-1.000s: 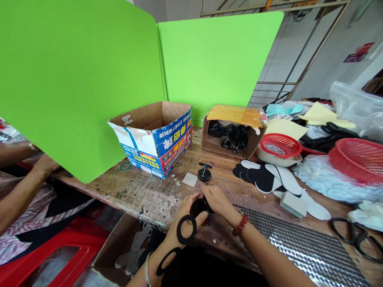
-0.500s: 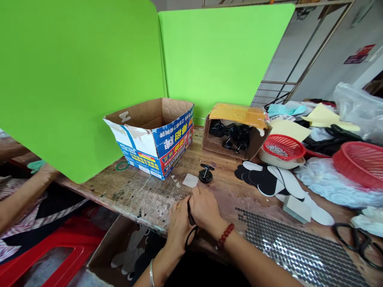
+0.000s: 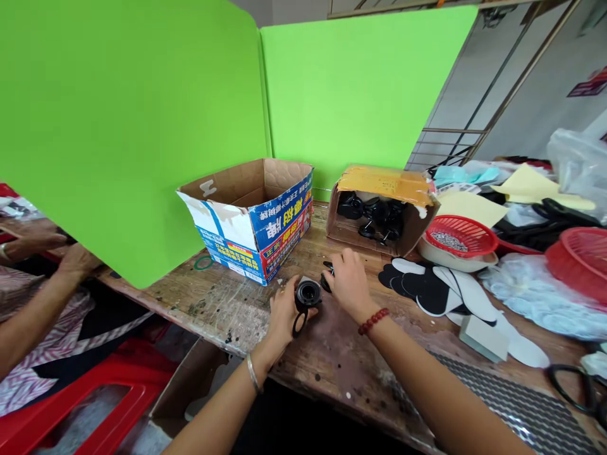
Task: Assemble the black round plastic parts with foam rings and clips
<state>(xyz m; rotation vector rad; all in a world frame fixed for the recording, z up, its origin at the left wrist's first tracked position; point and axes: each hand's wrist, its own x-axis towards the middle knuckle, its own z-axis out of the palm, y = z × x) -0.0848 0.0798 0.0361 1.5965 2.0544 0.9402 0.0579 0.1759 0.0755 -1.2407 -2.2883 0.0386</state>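
Note:
My left hand (image 3: 283, 314) is closed on a round black cup-shaped part (image 3: 308, 294) held just above the wooden table (image 3: 237, 309). A black ring-shaped cutout (image 3: 298, 323) hangs from the same hand. My right hand (image 3: 349, 282) reaches forward, its fingers curled over a small black knobbed part (image 3: 327, 278) that rests on the table. Most of that part is hidden by the fingers.
An open blue printed carton (image 3: 256, 218) stands behind my hands. A brown box (image 3: 379, 208) of black parts lies to its right. Black and white oval cutouts (image 3: 441, 284), red baskets (image 3: 461, 235), a perforated metal sheet (image 3: 521, 404) and scissors (image 3: 576, 385) sit right. Another person's arms (image 3: 33, 297) show at left.
My hands have separated. The left lifted the black cup-shaped part and turned its open face to the camera. The right moved forward onto the small black part on the table.

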